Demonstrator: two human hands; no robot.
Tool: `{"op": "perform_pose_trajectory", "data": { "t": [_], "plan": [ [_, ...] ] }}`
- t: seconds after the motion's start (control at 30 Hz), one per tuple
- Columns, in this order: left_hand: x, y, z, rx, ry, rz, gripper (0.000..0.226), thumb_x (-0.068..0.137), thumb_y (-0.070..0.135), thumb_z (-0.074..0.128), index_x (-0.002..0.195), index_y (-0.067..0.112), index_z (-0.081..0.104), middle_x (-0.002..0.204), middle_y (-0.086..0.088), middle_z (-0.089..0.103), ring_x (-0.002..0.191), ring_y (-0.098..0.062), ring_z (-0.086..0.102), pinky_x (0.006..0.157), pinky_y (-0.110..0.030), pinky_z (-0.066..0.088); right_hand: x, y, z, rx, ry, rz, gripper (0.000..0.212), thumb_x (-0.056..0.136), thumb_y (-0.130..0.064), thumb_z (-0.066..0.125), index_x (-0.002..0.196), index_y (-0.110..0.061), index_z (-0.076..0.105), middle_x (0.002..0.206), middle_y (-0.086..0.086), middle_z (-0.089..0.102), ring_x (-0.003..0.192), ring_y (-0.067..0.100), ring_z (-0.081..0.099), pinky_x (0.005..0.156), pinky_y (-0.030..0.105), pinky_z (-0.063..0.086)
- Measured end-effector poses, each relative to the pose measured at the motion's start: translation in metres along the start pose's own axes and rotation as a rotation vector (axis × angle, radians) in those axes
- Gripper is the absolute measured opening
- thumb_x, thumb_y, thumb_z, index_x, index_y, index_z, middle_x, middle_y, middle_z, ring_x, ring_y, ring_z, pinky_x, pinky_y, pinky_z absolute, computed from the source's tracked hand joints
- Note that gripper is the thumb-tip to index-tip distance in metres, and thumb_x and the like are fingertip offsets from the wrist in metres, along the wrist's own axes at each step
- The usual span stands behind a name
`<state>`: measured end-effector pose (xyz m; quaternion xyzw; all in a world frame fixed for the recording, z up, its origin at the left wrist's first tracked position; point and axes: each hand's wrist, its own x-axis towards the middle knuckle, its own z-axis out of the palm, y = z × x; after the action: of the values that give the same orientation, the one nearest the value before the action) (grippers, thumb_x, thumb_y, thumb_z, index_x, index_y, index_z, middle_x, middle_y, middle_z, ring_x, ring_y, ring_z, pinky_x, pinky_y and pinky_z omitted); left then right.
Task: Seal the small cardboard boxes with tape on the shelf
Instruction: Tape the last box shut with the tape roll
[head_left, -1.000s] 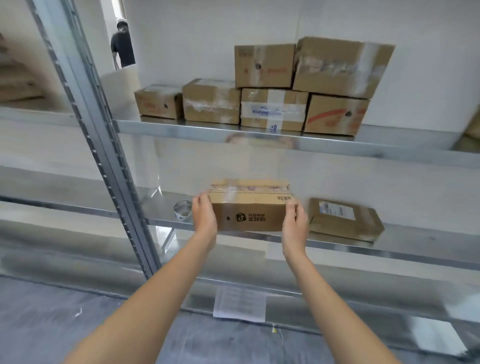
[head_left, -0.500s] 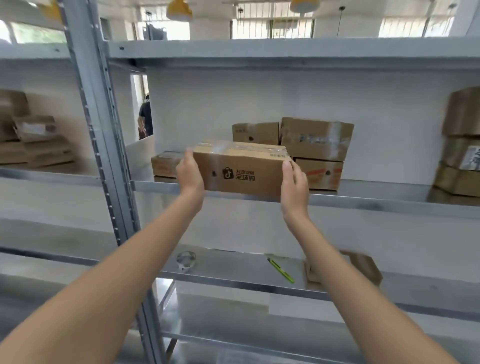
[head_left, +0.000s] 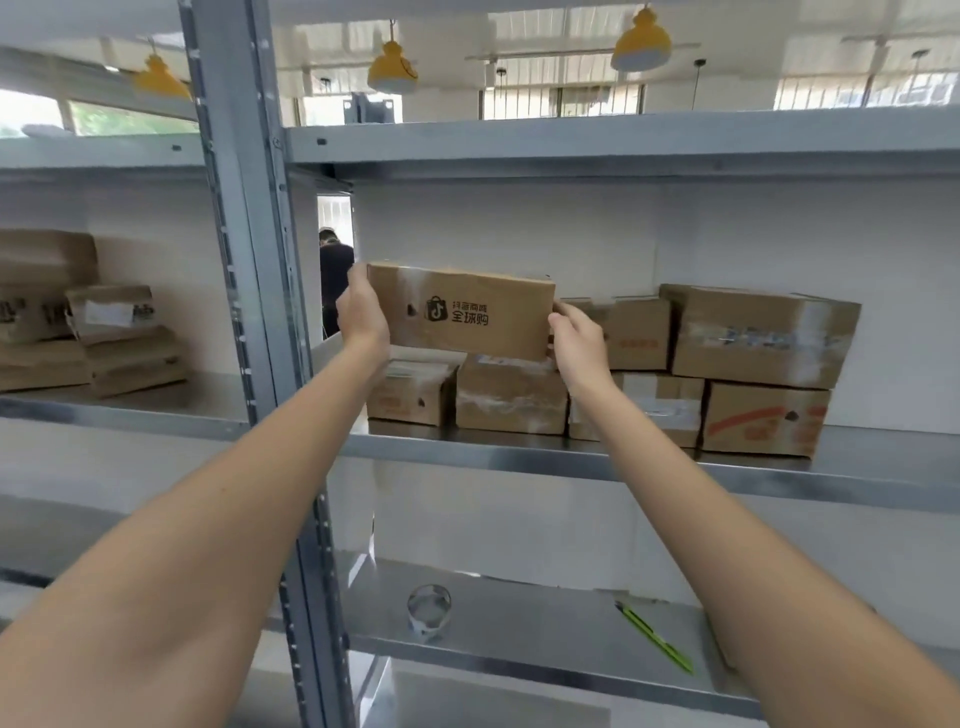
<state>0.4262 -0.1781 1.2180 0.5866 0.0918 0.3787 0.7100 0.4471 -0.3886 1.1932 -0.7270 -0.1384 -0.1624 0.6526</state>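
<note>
Left hand (head_left: 363, 312) and right hand (head_left: 579, 338) gripping opposite ends of a cardboard box (head_left: 462, 312), fingers curled, above stacked boxes (head_left: 511, 397) on the shelf (head_left: 519, 457)

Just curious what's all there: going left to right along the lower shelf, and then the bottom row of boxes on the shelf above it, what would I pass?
Lower shelf: tape roll → green utility knife. Bottom row above: small box → taped box → box with white label → red-printed box.

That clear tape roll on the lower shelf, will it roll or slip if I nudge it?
The tape roll appears to stand on edge, so a nudge would probably roll it along the smooth metal shelf. It looks thin and nearly used up, so probably light and easily tipped flat.
</note>
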Motion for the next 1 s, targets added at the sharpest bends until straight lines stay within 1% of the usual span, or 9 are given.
{"op": "perform_pose_trajectory", "data": {
  "t": [0.07,0.2,0.23,0.33,0.47,0.57,0.67,0.83,1.0],
  "plan": [
    [0.019,-0.01,0.003,0.015,-0.025,-0.018,0.04,0.099,0.048,0.035,0.089,0.018,0.06,0.092,0.001,0.059,0.088,-0.014,0.052,0.087,-0.031,0.04,0.013,0.01,0.011,-0.06,0.018,-0.027,0.04,0.101,-0.015,0.038,0.14,-0.016,0.049,0.134,0.001,0.057,0.122,0.02,0.052,0.104,0.043,0.045],
    [0.043,-0.036,0.013,0.038,-0.077,-0.037,0.041,0.099,0.036,0.039,0.121,0.008,0.06,0.122,-0.008,0.06,0.116,-0.025,0.053,0.103,-0.037,0.037,0.033,0.026,0.024,-0.182,0.112,-0.053,0.038,0.103,-0.012,0.037,0.137,-0.014,0.053,0.128,-0.003,0.059,0.12,0.017,0.05,0.106,0.034,0.04],
    [0.047,-0.043,0.016,0.042,-0.084,-0.037,0.042,0.099,0.033,0.04,0.126,0.007,0.058,0.127,-0.01,0.059,0.121,-0.027,0.05,0.104,-0.038,0.036,0.037,0.03,0.026,-0.199,0.142,-0.05,0.037,0.103,-0.011,0.038,0.135,-0.013,0.055,0.124,-0.005,0.059,0.115,0.016,0.052,0.1,0.029,0.041],
    [0.052,-0.061,0.028,0.026,-0.104,-0.076,0.043,0.102,0.031,0.039,0.137,0.009,0.049,0.141,-0.009,0.049,0.132,-0.025,0.041,0.109,-0.035,0.029,0.046,0.039,0.031,-0.282,0.29,-0.024,0.034,0.1,-0.004,0.041,0.126,-0.008,0.062,0.12,0.005,0.064,0.103,0.016,0.053,0.085,0.022,0.038],
    [0.055,-0.084,0.042,0.019,-0.134,-0.098,0.044,0.104,0.033,0.036,0.14,0.011,0.047,0.145,-0.007,0.047,0.135,-0.024,0.039,0.112,-0.035,0.027,0.054,0.047,0.029,-0.441,0.468,-0.063,0.028,0.093,0.002,0.049,0.114,-0.003,0.067,0.108,0.011,0.067,0.096,0.02,0.058,0.074,0.024,0.041],
    [0.059,-0.096,0.046,0.026,-0.16,-0.092,0.047,0.103,0.041,0.034,0.14,0.015,0.046,0.146,-0.006,0.046,0.136,-0.025,0.039,0.113,-0.039,0.029,0.058,0.05,0.026,-0.524,0.475,-0.049,0.019,0.091,-0.001,0.054,0.105,-0.005,0.067,0.102,0.007,0.066,0.084,0.015,0.054,0.067,0.025,0.04],
    [0.062,-0.1,0.051,0.044,-0.215,-0.082,0.051,0.103,0.048,0.032,0.143,0.018,0.04,0.148,-0.006,0.043,0.135,-0.026,0.038,0.11,-0.04,0.029,0.063,0.054,0.026,-0.543,0.476,-0.022,0.016,0.091,-0.003,0.055,0.102,-0.006,0.067,0.1,0.007,0.066,0.085,0.019,0.057,0.066,0.027,0.041],
    [0.071,-0.108,0.054,0.101,-0.314,-0.099,0.06,0.101,0.051,0.035,0.153,0.028,0.016,0.156,-0.005,0.03,0.142,-0.03,0.03,0.116,-0.048,0.026,0.068,0.062,0.027,-0.593,0.457,0.035,0.017,0.093,-0.008,0.057,0.107,-0.004,0.067,0.106,0.011,0.065,0.092,0.023,0.06,0.068,0.026,0.04],
    [0.068,-0.117,0.053,0.096,-0.263,-0.051,0.072,0.099,0.05,0.042,0.156,0.027,0.004,0.163,0.0,0.011,0.149,-0.024,0.015,0.12,-0.048,0.017,0.068,0.072,0.025,-0.551,0.422,0.017,0.015,0.093,-0.01,0.059,0.105,-0.004,0.066,0.103,0.01,0.065,0.089,0.022,0.06,0.07,0.027,0.043]
  ]
}}
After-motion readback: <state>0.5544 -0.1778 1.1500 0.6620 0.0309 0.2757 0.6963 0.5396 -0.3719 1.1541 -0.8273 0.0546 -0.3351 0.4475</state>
